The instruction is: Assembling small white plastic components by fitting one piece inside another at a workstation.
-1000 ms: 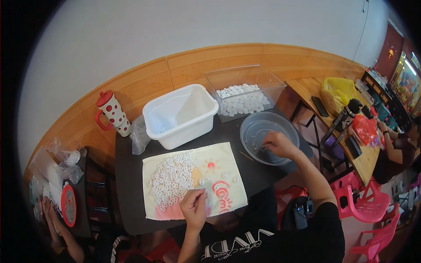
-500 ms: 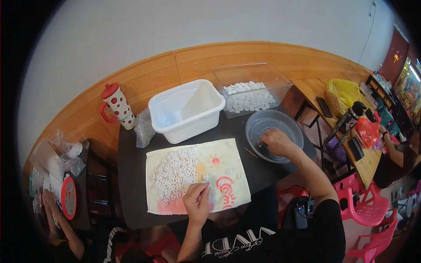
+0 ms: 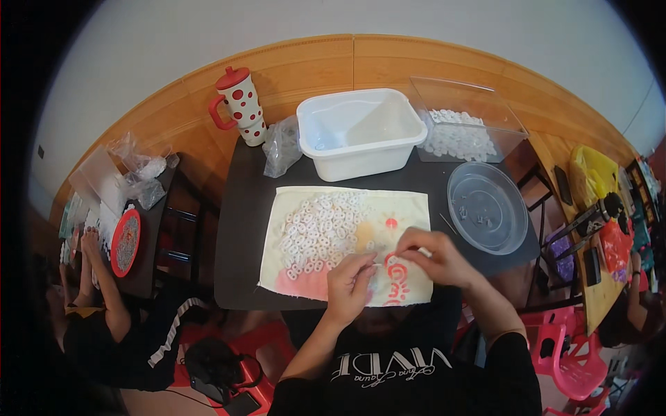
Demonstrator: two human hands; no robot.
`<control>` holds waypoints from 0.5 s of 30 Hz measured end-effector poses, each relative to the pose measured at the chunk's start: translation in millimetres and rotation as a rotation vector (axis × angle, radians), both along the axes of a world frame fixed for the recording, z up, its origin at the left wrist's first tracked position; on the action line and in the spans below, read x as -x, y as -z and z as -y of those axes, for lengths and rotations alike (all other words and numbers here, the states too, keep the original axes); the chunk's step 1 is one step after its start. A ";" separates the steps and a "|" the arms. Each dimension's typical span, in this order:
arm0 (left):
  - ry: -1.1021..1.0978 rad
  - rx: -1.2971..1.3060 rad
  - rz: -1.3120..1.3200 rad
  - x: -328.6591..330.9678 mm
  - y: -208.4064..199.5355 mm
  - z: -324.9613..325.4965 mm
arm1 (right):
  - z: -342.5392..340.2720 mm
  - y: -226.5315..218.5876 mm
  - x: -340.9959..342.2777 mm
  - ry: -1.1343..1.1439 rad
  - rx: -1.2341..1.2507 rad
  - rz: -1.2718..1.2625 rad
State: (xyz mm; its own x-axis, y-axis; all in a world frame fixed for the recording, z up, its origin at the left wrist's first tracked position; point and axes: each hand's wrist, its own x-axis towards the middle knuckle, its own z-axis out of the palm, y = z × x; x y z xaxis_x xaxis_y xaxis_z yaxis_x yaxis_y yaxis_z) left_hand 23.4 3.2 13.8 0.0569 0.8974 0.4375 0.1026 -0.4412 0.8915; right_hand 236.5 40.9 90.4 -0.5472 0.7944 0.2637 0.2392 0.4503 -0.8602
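Note:
My left hand (image 3: 349, 283) is over the front edge of a cream printed cloth (image 3: 413, 206), its thumb and fingers pinched together. Close on its right is my right hand (image 3: 438, 258), also in a pinch above the cloth's right side. Whatever the two hands hold is too small to make out. A spread of small white ring-shaped pieces (image 3: 320, 232) covers the cloth's left half. Farther right stands a round clear plastic tub (image 3: 515, 220) with several tiny clear or metallic bits in it. A thin stick (image 3: 448, 223) lies between cloth and tub.
A white basin (image 3: 364, 158) and a clear box (image 3: 513, 144) of white pieces line the table's back. Left of them are a crumpled plastic bag (image 3: 281, 149) and a red-dotted tumbler (image 3: 243, 107). Another person's hands (image 3: 90, 243) work near a red tray (image 3: 125, 243).
My right hand has left the round tub and come back beside my left hand over the cloth. The view has turned, so the table sits farther right.

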 end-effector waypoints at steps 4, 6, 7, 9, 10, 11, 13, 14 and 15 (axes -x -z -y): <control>-0.001 -0.016 0.043 -3.7 -2.5 1.5 | 2.2 24.3 25.9 0.032 -0.037 0.006; -0.008 -0.022 0.075 -0.7 -1.4 -0.3 | 6.6 28.7 33.2 0.081 0.105 -0.063; -0.023 -0.026 0.069 2.0 0.1 -0.8 | 10.5 35.6 36.2 0.075 0.104 -0.061; -0.041 -0.033 0.067 2.6 0.8 -2.1 | 18.8 50.8 39.9 0.197 0.323 -0.298; -0.037 -0.024 0.074 2.7 1.2 -2.1 | 21.3 53.6 42.9 0.207 0.360 -0.380; -0.028 -0.013 0.081 2.6 1.1 -1.4 | 22.4 53.2 46.2 0.206 0.361 -0.380; -0.015 0.011 0.083 -0.3 -4.2 0.0 | 23.5 52.2 51.9 0.219 0.416 -0.554; -0.001 0.034 0.084 -1.4 -6.7 0.8 | 22.4 51.0 54.6 0.220 0.414 -0.557; 0.001 0.032 0.082 -2.3 -7.6 1.5 | 19.8 49.1 56.9 0.220 0.401 -0.546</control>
